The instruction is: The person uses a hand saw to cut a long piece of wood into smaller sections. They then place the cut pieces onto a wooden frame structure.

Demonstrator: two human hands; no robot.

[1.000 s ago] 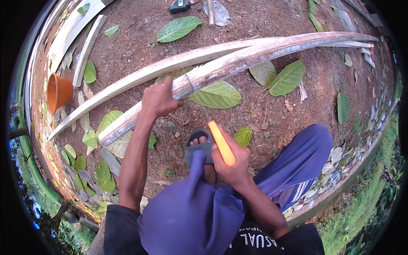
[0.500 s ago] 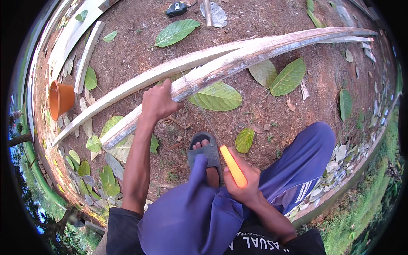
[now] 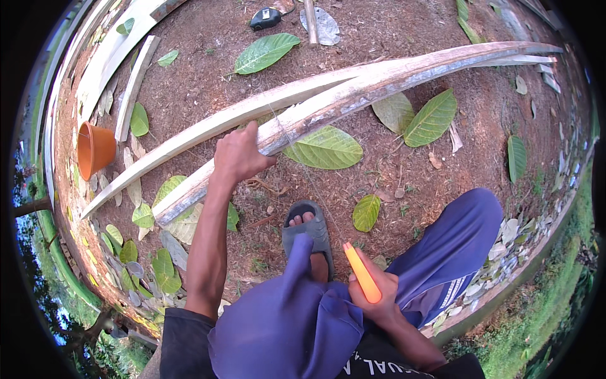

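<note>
My left hand (image 3: 238, 153) is wrapped over a long, pale wooden pole (image 3: 372, 87) with rough bark patches, pressing it from above. Under that pole, at a slight angle, runs a second squared length of wood (image 3: 189, 134). In my right hand (image 3: 381, 287), near my knee, is the orange handle of a handsaw (image 3: 363, 275), with the fingers closed round it. Its blade shows edge-on as a thin line from the handle up across the pole, just right of my left hand. How deep it sits in the wood is too fine to see.
Brown soil carries scattered green leaves (image 3: 325, 147). My sandalled foot (image 3: 307, 228) stands below the pole. An orange pot (image 3: 96, 150) lies tipped at left, near loose boards (image 3: 136, 88). A black tape measure (image 3: 265, 18) and an upright stick (image 3: 310, 20) are at the far side.
My right hand has drawn the saw handle back, down and to the right, so more blade shows. The left hand keeps its hold on the pole. The whole view shifts slightly.
</note>
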